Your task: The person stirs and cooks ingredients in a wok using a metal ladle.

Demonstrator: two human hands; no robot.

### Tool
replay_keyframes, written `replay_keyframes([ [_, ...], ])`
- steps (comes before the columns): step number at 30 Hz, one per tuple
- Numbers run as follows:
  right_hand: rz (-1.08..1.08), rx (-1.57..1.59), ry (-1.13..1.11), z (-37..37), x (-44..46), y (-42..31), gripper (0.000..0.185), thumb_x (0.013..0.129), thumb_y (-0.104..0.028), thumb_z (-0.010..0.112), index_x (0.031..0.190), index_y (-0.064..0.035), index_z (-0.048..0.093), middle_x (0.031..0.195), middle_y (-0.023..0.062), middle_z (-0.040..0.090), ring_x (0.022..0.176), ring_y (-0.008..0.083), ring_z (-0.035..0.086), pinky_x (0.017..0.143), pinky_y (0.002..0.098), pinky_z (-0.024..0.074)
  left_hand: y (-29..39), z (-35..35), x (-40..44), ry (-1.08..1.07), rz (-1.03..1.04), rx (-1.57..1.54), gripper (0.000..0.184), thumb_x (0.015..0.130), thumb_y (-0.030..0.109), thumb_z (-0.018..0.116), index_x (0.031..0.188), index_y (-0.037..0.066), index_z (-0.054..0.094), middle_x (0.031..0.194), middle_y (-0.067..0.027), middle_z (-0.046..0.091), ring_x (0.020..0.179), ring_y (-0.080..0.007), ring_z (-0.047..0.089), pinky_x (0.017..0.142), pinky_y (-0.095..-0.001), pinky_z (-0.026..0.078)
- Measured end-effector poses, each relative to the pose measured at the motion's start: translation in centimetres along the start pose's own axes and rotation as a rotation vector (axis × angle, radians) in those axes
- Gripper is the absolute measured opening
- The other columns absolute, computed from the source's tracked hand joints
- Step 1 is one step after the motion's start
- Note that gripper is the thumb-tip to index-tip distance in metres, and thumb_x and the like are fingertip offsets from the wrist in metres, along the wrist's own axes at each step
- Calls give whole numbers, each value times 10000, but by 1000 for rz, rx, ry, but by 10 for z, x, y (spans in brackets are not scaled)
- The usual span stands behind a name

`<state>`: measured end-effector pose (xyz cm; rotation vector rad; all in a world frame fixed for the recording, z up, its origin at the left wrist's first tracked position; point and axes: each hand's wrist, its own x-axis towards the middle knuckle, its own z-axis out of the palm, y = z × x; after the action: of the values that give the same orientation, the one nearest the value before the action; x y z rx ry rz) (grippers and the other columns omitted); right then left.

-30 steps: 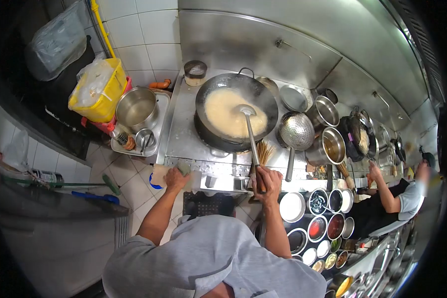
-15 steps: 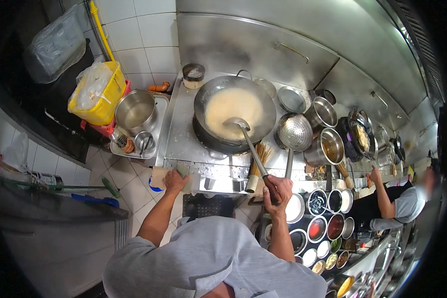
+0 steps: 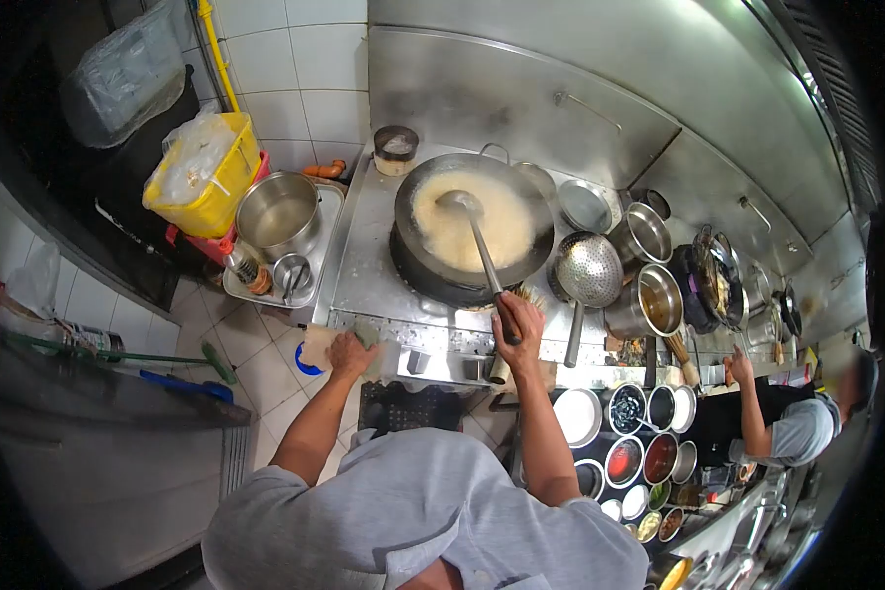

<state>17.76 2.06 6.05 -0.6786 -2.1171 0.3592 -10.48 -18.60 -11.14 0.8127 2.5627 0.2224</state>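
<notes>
A black wok [image 3: 425, 258] on the stove holds a pale, cloudy liquid [image 3: 497, 221]. My right hand [image 3: 519, 329] is wrapped round the dark handle of a long ladle [image 3: 484, 251], whose bowl lies in the liquid at the wok's upper left. At the stove's front edge, my left hand [image 3: 351, 356] rests on a beige cloth [image 3: 317, 348], beside a greenish pad; its fingers curl over the cloth. A bamboo brush lies partly hidden behind my right hand.
A perforated strainer [image 3: 588, 269] and metal pots [image 3: 656, 300] stand right of the wok. Bowls of sauces and seasonings [image 3: 624, 461] fill the lower right. A co-worker [image 3: 792, 428] stands beyond. Left are a steel pot [image 3: 277, 213] and a yellow basket [image 3: 221, 177].
The ladle bowl has moved to the wok's upper left, and my right hand has shifted forward and left with its handle. My left hand stays on the cloth.
</notes>
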Motion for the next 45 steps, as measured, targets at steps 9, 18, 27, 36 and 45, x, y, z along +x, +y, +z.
replay_keyframes([
  [9,-76,-167,-32,15,7,25,467,771,-107,787,1222,-79,667,1223,100,695,1031,282,644,960,444,415,1,-1,-6,35,6,4,716,793,552,712,1256,16,604,1292,-200,604,1260,-352,555,1058,-546,393],
  [18,-57,-189,-91,-22,-28,-2,476,766,-124,777,1224,-66,660,1230,115,690,1034,291,641,960,452,410,2,-3,-3,7,-3,-20,722,786,547,727,1266,23,602,1302,-188,603,1271,-339,553,1061,-545,391],
  [27,30,-150,-47,-79,-54,-48,425,723,-149,758,1133,-57,697,1132,113,717,962,276,643,935,437,407,1,1,-1,24,2,-25,736,782,550,738,1288,36,591,1313,-182,600,1271,-341,555,1061,-548,397],
  [36,58,-26,64,-98,-36,-62,292,737,-131,730,1016,-52,690,997,102,729,868,269,640,903,417,409,-3,7,4,17,7,-20,730,773,560,748,1260,38,591,1285,-190,608,1247,-352,567,1055,-555,395],
  [45,30,-11,4,-36,-13,-28,329,792,-122,743,1108,-55,680,1048,108,717,947,283,653,942,415,414,-2,3,0,25,-4,-25,735,752,573,753,1225,26,620,1274,-192,618,1244,-342,571,1037,-551,404],
])
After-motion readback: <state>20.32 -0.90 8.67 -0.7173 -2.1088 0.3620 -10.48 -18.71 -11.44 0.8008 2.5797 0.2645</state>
